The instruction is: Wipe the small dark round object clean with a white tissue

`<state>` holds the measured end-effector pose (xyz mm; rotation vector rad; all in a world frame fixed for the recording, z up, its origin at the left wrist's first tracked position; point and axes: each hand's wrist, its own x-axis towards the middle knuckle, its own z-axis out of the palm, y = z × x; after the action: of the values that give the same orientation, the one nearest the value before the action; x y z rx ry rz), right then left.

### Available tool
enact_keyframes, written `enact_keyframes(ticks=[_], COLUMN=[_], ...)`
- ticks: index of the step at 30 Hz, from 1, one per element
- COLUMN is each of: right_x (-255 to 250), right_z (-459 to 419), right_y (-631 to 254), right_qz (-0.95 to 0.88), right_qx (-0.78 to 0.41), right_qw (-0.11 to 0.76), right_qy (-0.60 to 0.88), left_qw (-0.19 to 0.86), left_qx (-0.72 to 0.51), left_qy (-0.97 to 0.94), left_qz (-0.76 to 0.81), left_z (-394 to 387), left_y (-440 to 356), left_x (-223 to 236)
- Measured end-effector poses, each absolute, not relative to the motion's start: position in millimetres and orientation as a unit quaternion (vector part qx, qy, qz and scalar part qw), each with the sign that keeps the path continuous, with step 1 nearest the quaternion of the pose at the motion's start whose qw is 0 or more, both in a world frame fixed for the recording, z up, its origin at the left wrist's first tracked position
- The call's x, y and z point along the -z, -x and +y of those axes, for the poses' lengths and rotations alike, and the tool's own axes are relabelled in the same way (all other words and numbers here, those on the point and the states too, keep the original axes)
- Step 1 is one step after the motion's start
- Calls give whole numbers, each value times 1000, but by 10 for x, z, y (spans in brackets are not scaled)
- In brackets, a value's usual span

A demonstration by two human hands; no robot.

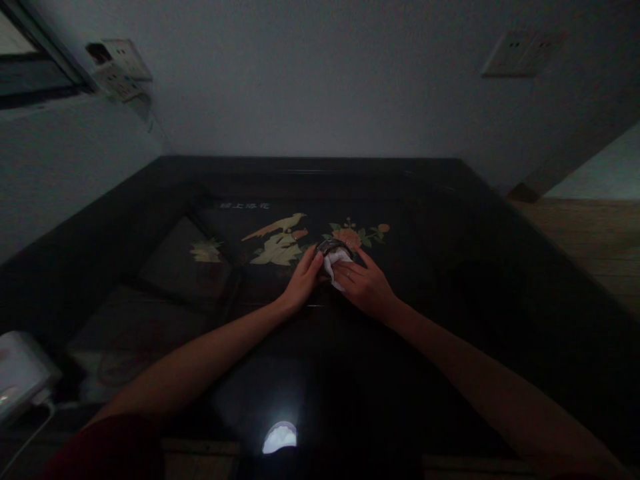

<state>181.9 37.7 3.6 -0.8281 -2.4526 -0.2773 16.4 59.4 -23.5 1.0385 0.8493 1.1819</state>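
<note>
Near the middle of the dark glossy tabletop, a small dark round glass piece, ashtray-like in shape, sits between my hands. My left hand grips its left side, thumb along the near rim. In my right hand is a crumpled white tissue, pressed by the fingers into the opening of the glass piece. The index finger of that hand reaches around the right edge. Tissue and fingers cover most of the inside, and the dim light blurs details.
Bird and flower pictures decorate the tabletop. A white box with a cable stands at the near left. Behind the table rises a pale wall, with sockets at right and a plugged-in adapter at left.
</note>
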Motion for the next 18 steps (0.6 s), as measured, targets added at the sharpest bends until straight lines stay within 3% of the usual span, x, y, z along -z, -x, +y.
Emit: enact_keyframes(ticks=[8,18], right_x=[-47,51], right_z=[305,370], right_y=[-1734,-1762], right_qz=[-889,-901], right_qx=[131,115], right_qw=[198,238], right_qy=[391,344], left_qw=[624,646], left_qx=[-530,-491], left_qy=[-463,-471], left_qz=[340,345], left_z=[629,615], left_y=[-146,-110], left_x=[249,265])
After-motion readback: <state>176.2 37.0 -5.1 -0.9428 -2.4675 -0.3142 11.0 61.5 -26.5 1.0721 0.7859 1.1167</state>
